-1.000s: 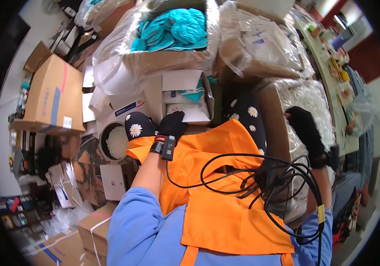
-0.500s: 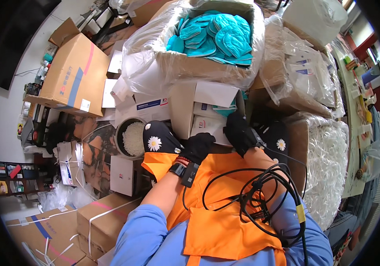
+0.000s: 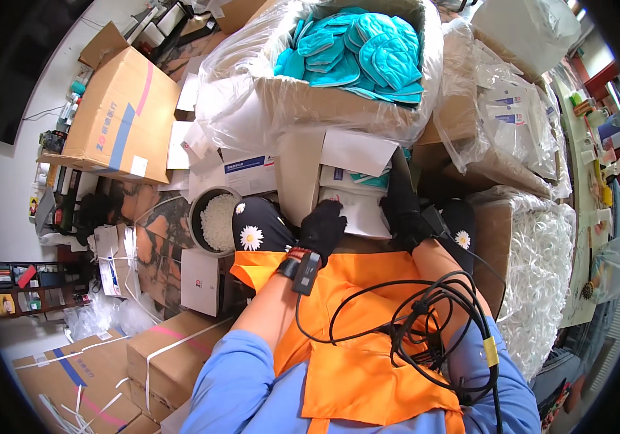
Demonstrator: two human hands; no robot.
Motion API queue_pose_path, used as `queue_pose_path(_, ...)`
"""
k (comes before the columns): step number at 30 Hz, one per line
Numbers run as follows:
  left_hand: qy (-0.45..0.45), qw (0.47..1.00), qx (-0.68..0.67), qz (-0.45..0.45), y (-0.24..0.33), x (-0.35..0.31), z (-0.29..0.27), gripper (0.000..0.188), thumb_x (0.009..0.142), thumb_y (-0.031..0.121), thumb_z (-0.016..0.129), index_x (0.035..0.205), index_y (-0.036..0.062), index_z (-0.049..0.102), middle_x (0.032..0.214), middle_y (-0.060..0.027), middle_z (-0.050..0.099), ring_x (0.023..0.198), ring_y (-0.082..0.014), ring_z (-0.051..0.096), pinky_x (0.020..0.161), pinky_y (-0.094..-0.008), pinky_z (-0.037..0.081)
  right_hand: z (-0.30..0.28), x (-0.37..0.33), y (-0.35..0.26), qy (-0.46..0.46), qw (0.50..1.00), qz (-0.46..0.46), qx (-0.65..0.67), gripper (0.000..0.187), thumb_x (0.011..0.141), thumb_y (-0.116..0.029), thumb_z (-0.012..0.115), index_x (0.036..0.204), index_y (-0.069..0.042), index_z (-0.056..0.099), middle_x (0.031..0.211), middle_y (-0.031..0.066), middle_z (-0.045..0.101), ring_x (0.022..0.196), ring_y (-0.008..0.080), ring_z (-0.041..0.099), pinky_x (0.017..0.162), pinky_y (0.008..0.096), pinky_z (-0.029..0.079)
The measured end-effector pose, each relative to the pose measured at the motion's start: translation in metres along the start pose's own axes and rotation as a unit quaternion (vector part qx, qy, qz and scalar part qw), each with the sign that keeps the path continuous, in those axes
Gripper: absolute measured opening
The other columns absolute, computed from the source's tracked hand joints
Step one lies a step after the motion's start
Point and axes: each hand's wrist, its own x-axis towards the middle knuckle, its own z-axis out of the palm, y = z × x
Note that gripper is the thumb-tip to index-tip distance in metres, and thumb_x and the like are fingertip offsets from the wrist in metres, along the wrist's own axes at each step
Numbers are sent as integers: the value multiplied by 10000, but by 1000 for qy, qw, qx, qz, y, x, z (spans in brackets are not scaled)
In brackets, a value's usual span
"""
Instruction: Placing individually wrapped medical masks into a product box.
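Observation:
Between my knees stands an open white carton with its flaps up. Inside it lie white packets and a teal pad. My left hand, in a black glove, is at the carton's near left corner by the packets, its fingers curled in; what they grip, if anything, is hidden. My right hand, also gloved in black, stretches its fingers forward along the carton's right inner side, beside the packets. Its fingertips are partly hidden near the flap.
Ahead stands a large plastic-lined carton heaped with teal pads. A bucket of white pellets is by my left knee. To the right is a box of shredded white filling. A looped black cable hangs over my right arm.
My right hand's fingers have stretched forward along the carton's right side, deeper than before. The left hand has moved slightly left and toward the packets' near edge. More of the front packet shows.

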Motion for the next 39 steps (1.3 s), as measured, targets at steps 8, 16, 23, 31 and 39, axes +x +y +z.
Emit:
queue_pose_path(8, -40, 981, 74, -173, -19, 51, 42, 482, 821, 123, 603, 1278, 6, 500, 1211, -228, 579, 1167, -397, 553, 959, -469, 472, 12, -30, 17, -116, 963, 213, -116, 1048, 539, -241, 915, 1394, 19, 367, 1272, 251, 545, 1207, 407, 524, 1000, 410, 450)
queue_pose_path(16, 37, 991, -50, -121, -15, 39, 22, 588, 788, 209, 706, 1298, 3, 497, 1213, -225, 574, 1098, -367, 580, 928, -424, 486, 17, -63, 38, 10, 998, 37, -53, 943, 610, -194, 877, 1377, 51, 385, 1216, 212, 589, 1097, 352, 591, 950, 397, 483)
queue_pose_path(23, 107, 893, -434, -53, -4, 34, -30, 312, 873, 120, 702, 1141, -11, 609, 1111, -126, 648, 1009, -204, 638, 922, -348, 498, -16, -59, -17, -56, 946, 257, 188, 498, 793, -113, 758, 1231, 46, 584, 1093, 114, 654, 1014, 200, 603, 902, 324, 478)
queue_pose_path(31, -233, 970, -62, -13, 4, 12, -80, 483, 669, 293, 817, 1088, 82, 702, 1035, -130, 696, 944, -297, 676, 882, -373, 518, -28, -77, -18, -216, 976, 13, 27, 519, 738, -266, 813, 1179, -47, 647, 1073, 115, 667, 1012, 269, 631, 888, 360, 495)
queue_pose_path(39, -214, 967, 141, -1, 10, 3, -61, 274, 685, 325, 785, 865, 121, 749, 866, -124, 707, 888, -330, 670, 792, -439, 522, 9, -89, -9, -253, 953, -27, -168, 374, 711, -301, 771, 1013, -92, 700, 1003, 139, 670, 982, 340, 631, 855, 425, 502)
